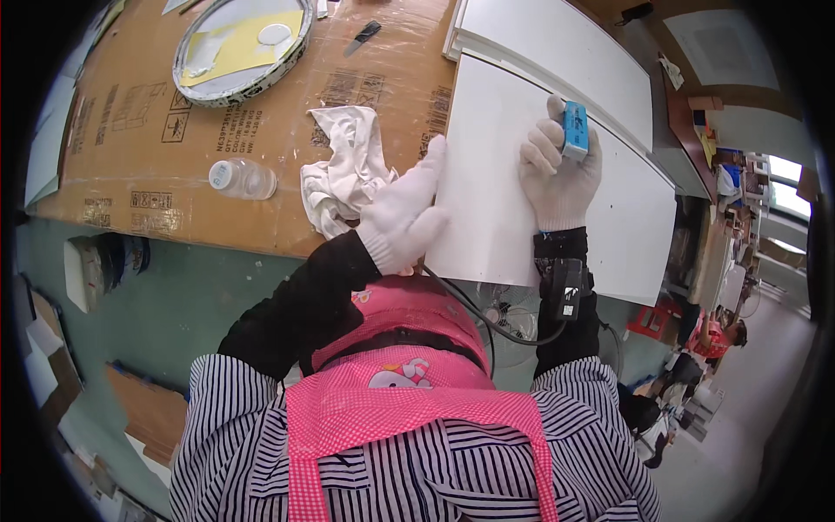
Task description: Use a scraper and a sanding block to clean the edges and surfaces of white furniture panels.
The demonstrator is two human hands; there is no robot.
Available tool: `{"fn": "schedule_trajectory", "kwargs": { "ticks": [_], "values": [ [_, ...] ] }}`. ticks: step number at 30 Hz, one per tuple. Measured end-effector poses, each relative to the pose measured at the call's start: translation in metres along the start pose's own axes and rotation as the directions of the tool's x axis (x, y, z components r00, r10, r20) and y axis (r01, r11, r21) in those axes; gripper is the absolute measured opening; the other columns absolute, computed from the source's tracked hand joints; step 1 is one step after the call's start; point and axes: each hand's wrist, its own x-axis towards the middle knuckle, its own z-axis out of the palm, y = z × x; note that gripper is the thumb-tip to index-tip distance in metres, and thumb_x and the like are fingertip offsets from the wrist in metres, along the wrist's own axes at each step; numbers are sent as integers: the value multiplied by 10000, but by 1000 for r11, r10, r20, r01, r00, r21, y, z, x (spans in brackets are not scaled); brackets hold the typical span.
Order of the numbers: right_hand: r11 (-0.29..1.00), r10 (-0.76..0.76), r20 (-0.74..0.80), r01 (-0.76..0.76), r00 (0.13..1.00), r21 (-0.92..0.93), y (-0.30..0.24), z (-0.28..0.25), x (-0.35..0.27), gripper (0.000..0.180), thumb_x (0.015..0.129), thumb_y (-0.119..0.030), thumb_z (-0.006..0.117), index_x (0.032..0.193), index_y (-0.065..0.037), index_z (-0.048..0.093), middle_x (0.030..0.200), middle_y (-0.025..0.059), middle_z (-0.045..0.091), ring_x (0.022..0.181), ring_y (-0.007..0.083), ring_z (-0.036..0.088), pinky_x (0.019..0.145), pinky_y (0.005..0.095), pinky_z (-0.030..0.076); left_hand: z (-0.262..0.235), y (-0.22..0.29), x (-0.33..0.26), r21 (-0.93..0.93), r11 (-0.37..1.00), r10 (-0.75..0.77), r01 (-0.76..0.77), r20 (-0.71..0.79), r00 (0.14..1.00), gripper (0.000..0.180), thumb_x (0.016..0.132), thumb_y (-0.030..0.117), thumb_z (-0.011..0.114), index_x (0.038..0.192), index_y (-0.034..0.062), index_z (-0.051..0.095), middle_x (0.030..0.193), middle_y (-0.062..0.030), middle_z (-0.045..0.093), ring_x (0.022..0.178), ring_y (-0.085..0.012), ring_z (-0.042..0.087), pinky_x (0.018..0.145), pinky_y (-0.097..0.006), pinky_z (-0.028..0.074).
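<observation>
A white-gloved right hand, my right hand (561,183), grips a small blue block (575,130) with pale print on it. It is over a white panel (487,174), towards the panel's far right part. My left hand (404,213), also in a white glove, lies along the panel's left edge with thumb and fingers apart and nothing held. Whether it presses on the panel I cannot tell. Beside it, a crumpled white cloth (352,152) rests on the cardboard-covered table (261,139).
A clear bottle with a white cap (224,176) lies on the cardboard. Farther back are a round paint-smeared lid (239,91) and a dark scraper blade (364,36). More white panels (565,43) lie behind. A cabled black device (568,291) sits on my right wrist. Another person (718,337) is far right.
</observation>
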Motion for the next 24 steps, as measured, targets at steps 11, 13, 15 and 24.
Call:
{"fn": "schedule_trajectory", "kwargs": {
  "ticks": [11, 13, 15, 24],
  "values": [
    [973, -224, -232, 204, 947, -107, 22, 21, -12, 435, 1002, -330, 498, 1124, 79, 580, 1260, 322, 565, 1256, 446, 530, 1180, 556, 344, -21, 15, -102, -251, 847, -237, 469, 612, 755, 626, 1010, 241, 484, 1538, -51, 316, 1492, -222, 488, 1403, -318, 458, 1179, -384, 321],
    [995, -85, -242, 93, 967, 20, 57, 39, -33, 427, 995, -325, 496, 1125, 71, 590, 1300, 336, 547, 1266, 454, 518, 1187, 562, 317, -11, -3, -98, -678, 595, -181, 431, 409, 894, 619, 985, 185, 530, 1514, -72, 340, 1549, -188, 417, 1381, -306, 462, 1170, -404, 344],
    [979, 125, -242, -79, 962, 189, 92, 53, -74, 412, 979, -311, 499, 1138, 56, 599, 1373, 359, 506, 1279, 474, 505, 1182, 585, 296, -10, -1, -88, -801, 339, -159, 494, 469, 869, 639, 972, 173, 536, 1528, -59, 321, 1543, -176, 420, 1380, -297, 462, 1169, -407, 350],
    [973, -231, -352, 204, 907, -112, 15, 53, -130, 499, 943, -327, 526, 1171, 112, 594, 1569, 344, 286, 1463, 450, 321, 1228, 551, 254, -14, 32, -67, -798, 81, -232, 597, 567, 790, 957, 679, 110, 581, 1555, -71, 242, 1567, -232, 372, 1424, -345, 410, 1202, -452, 317]
  ]
}}
